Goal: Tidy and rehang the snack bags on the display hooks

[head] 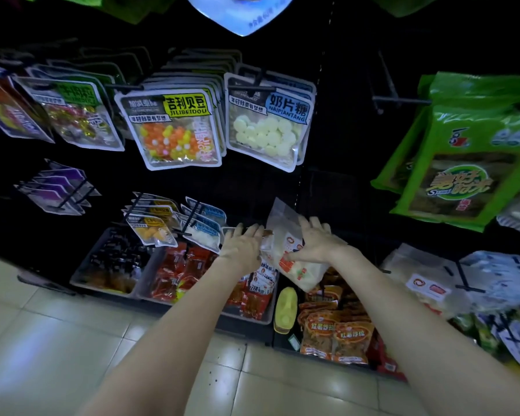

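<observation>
Two hands are out in front, and between them one clear snack bag (294,259). The left hand (243,247) lies on the bag's left edge, fingers mostly straight and reaching toward the rack; whether its grip is closed on the plastic I cannot tell. The right hand (318,242) presses over the bag's right side, fingers spread and slightly bent, thumb tucked along the lower front, so its grip is closed on the bag.

The bag is see-through plastic with pale white pieces inside and a label with orange and red marks. Its long axis runs on a slant: the empty top corner points up and to the left, the filled bottom corner down and to the right. It hangs in the air in front of the dark rack, just above the bins (114,283) of red packets (174,277) and the orange packets (336,331) at the foot.

On the hooks higher up, two front bags read clearly: one jelly bean bag (174,130) and one milk tablet bag (267,124), each with more stacked behind. Green bags (460,163) hang to the right.
</observation>
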A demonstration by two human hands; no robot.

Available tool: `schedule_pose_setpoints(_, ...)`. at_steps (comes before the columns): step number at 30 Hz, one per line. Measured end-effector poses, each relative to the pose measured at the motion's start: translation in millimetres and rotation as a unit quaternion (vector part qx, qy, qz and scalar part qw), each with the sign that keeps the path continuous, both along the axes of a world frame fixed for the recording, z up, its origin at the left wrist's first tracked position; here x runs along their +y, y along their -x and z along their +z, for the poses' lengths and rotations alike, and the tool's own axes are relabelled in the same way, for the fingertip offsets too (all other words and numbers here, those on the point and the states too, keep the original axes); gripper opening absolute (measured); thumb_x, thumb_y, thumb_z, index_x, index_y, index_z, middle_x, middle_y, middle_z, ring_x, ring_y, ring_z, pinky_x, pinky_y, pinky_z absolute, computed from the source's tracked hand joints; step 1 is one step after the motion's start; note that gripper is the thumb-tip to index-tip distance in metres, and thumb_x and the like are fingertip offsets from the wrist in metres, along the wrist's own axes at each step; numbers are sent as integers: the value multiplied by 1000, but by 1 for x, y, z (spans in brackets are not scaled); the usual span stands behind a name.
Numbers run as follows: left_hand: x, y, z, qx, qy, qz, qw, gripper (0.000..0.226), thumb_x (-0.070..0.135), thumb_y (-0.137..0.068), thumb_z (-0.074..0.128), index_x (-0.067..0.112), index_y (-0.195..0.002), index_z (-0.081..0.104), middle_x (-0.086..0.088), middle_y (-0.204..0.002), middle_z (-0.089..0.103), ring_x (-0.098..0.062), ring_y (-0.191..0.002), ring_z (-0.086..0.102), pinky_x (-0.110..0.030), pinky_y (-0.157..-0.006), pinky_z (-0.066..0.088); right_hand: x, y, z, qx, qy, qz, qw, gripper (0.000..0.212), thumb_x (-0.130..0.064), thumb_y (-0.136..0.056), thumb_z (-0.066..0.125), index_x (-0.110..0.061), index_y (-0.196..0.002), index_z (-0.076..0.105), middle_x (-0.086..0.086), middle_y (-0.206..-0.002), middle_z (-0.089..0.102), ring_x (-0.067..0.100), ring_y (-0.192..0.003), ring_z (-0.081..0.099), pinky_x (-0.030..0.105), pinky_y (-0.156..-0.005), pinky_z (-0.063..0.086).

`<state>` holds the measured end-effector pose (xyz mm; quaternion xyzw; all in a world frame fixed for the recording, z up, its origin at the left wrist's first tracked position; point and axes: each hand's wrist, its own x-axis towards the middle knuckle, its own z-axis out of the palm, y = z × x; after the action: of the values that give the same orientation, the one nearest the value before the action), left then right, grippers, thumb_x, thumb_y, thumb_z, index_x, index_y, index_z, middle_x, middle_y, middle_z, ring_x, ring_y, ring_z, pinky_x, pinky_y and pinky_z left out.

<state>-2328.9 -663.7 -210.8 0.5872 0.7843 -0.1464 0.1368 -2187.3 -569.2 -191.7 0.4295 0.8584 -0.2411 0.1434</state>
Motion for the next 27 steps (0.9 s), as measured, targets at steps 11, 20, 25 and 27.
schedule_pose_setpoints(11,2,1,-2,-10,-13,3,1000,71,30,-94,48,14,-150,6,-2,-158,6,-31,-144,3,-46,-117,10,-3,-7,1,35,8,-21,999,86,-49,-76,69,-23,-144,23,3,-137,25,32,-126,28,43,-100,38)
schedule_pose_setpoints(20,-22,9,77,-25,-352,-52,934,50,15,-86,43,7,-136,42,-11,-135,45,-30,-121,43,-41,-99,31,-29,-30,98,163,-146,-54,974,64,-35,-91,55,-14,-144,27,12,-143,28,33,-128,29,40,-105,32)
schedule_pose_setpoints(25,-16,22,151,34,-587,-52,807,40,14,-78,36,2,-111,56,-15,-110,58,-25,-101,42,-33,-82,31,-60,-5,164,372,-326,34,868,49,-9,-89,54,-2,-135,40,14,-137,39,28,-122,37,33,-104,30)
schedule_pose_setpoints(27,-10,30,173,50,-593,-38,803,44,11,-75,47,1,-117,53,-15,-117,57,-25,-108,43,-33,-86,29,-57,16,177,373,-350,53,858,53,-4,-85,52,1,-137,38,17,-139,39,30,-128,35,37,-109,27)
